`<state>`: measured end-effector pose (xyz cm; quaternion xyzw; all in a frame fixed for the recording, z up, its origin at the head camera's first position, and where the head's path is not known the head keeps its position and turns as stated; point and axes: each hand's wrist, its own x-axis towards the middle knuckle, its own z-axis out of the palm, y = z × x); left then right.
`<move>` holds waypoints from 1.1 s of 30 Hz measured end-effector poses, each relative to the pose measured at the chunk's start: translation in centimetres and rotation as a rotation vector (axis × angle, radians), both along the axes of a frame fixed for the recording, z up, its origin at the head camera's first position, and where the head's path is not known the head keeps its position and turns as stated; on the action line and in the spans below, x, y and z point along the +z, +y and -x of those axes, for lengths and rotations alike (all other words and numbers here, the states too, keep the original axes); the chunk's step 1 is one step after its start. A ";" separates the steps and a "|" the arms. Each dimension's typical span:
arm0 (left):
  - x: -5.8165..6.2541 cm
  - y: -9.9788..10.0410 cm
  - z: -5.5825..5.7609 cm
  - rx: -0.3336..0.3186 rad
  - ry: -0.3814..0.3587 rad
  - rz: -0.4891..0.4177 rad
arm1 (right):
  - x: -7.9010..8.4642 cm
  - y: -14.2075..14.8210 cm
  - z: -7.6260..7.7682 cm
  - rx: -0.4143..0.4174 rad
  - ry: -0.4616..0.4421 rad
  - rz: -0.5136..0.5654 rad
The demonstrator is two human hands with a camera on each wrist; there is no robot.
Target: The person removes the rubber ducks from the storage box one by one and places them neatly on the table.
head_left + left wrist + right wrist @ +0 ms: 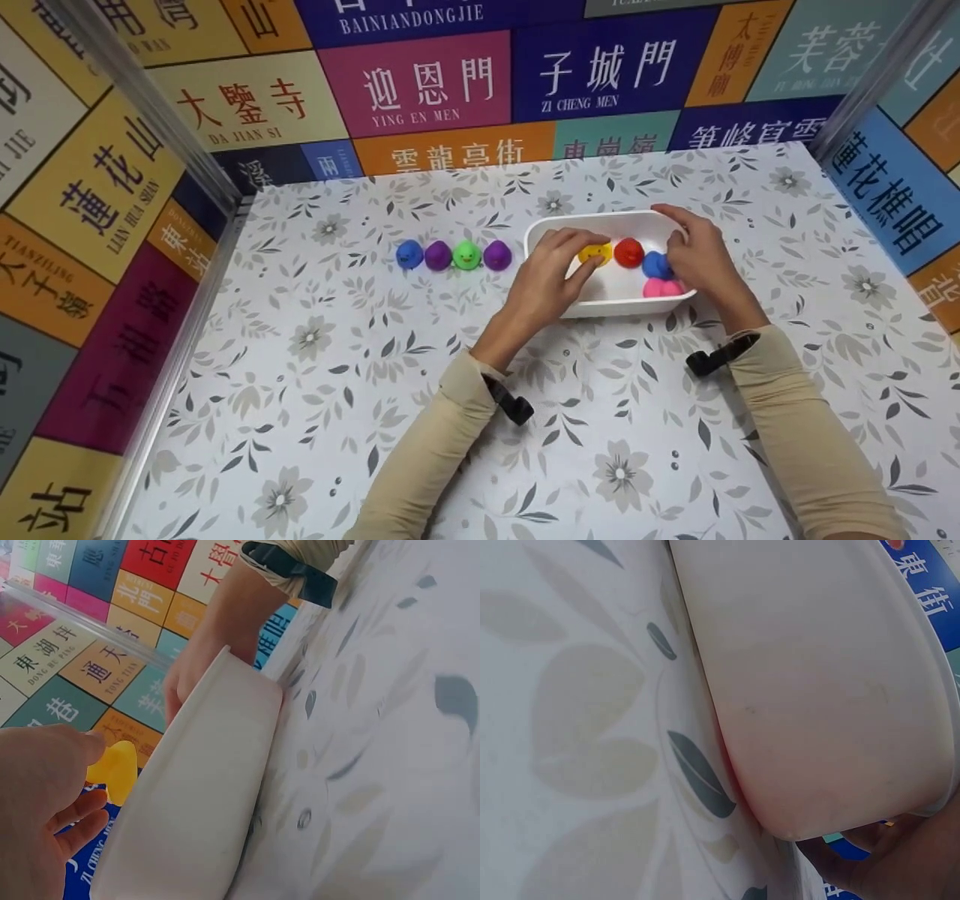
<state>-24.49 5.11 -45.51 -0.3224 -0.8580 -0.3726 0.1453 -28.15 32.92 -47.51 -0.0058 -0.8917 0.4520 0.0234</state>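
Observation:
My left hand [545, 276] reaches over the near left side of a white plastic tub [607, 306] and pinches a yellow rubber duck [595, 253] between thumb and fingers. In the left wrist view, the yellow duck [120, 769] shows just above the tub's rim. At the tub's right end, my right hand [701, 255] grips the wall, one finger stretched along the far corner. Inside the tub are a red duck [628, 253], a blue duck [657, 265] partly covered by the right hand, and something pink [663, 288] by the near wall.
Left of the tub, a row of small ducks runs across the flower-patterned table [480, 450]: blue [409, 255], purple [438, 256], green [466, 256] and another purple one [497, 256]. Panels with coloured lettering [420, 90] stand along the table's back and sides.

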 end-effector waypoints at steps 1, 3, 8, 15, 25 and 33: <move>-0.1 -0.3 0.0 0.001 0.006 0.003 | 0.0 0.0 0.0 0.002 0.009 0.001; -0.3 -1.0 0.0 0.007 0.015 0.007 | -0.1 0.1 -0.1 0.005 0.021 0.001; -0.5 -2.5 0.1 0.010 0.019 0.013 | -0.1 0.1 -0.1 0.004 -0.004 0.004; -0.5 -4.3 0.7 0.017 0.012 0.017 | 0.0 0.0 -0.1 -0.001 -0.014 0.002; -0.2 -7.5 1.3 0.030 -0.022 0.000 | 0.3 0.0 -0.1 -0.004 -0.042 0.004; -0.4 -10.0 1.2 0.053 -0.016 -0.020 | 0.0 0.0 -0.2 0.007 0.003 0.006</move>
